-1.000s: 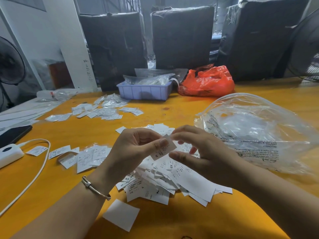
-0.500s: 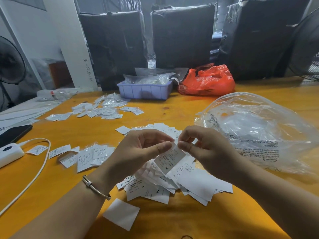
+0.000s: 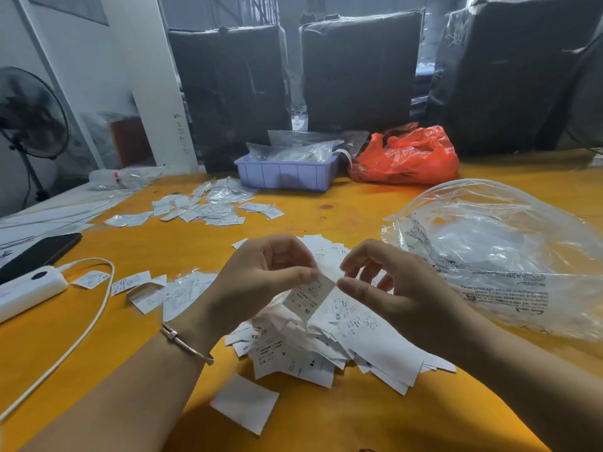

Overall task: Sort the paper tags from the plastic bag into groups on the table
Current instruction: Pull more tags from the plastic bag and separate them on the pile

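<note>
One tag pinched up over the unsorted heap.

Left hand (image 3: 261, 282) pinches a paper tag (image 3: 308, 296) by its top edge, just above the loose pile (image 3: 329, 340); right hand (image 3: 388, 288) hovers beside it, fingers relaxed, grasping nothing. Tags look light, thin and floppy, so edge pinches suit. Bare table (image 3: 342, 415) lies nearer than the hands; the plastic bag (image 3: 499, 256) crowds their right.

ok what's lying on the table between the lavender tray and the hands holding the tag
In the head view, mostly bare orange table lies between the lavender tray and the hands; only the far edge of the tag pile pokes out behind the fingers.
</note>
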{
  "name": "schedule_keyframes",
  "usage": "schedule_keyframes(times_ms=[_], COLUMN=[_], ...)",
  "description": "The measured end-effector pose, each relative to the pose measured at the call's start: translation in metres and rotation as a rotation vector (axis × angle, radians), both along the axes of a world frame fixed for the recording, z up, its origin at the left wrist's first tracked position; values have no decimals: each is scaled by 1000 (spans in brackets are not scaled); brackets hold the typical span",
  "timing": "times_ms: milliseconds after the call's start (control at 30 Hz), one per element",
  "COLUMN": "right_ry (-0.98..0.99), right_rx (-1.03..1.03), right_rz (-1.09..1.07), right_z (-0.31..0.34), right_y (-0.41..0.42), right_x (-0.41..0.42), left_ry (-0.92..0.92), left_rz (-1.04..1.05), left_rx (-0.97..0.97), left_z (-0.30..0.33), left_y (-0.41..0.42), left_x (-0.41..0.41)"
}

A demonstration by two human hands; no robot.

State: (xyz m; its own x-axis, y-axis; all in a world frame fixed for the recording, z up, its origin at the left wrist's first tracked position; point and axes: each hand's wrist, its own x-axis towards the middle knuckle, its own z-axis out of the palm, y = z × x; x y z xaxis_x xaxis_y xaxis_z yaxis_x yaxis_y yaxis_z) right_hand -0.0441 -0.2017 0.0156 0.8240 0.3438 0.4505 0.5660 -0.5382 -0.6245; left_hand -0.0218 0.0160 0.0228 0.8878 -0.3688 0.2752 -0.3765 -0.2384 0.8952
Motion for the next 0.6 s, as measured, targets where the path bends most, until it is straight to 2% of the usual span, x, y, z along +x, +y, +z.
schedule_keyframes(times_ms=[200, 267, 433, 600], right_ry=[-14, -16, -10, -22], right_rx=[16, 6, -25, -76], right_rz=[-45, -51, -63, -77], right_z=[-5, -7, -11, -11], right_y=[-7, -9, -12, -10], right_x=[8, 11, 15, 14], left_ry=[117, 210, 444, 260], left_rz=[592, 716, 803, 871], left_rx=[-139, -69, 202, 390], left_z=[5, 3, -7, -19], left_y=[53, 76, 108, 114], left_x=[29, 36, 44, 52])
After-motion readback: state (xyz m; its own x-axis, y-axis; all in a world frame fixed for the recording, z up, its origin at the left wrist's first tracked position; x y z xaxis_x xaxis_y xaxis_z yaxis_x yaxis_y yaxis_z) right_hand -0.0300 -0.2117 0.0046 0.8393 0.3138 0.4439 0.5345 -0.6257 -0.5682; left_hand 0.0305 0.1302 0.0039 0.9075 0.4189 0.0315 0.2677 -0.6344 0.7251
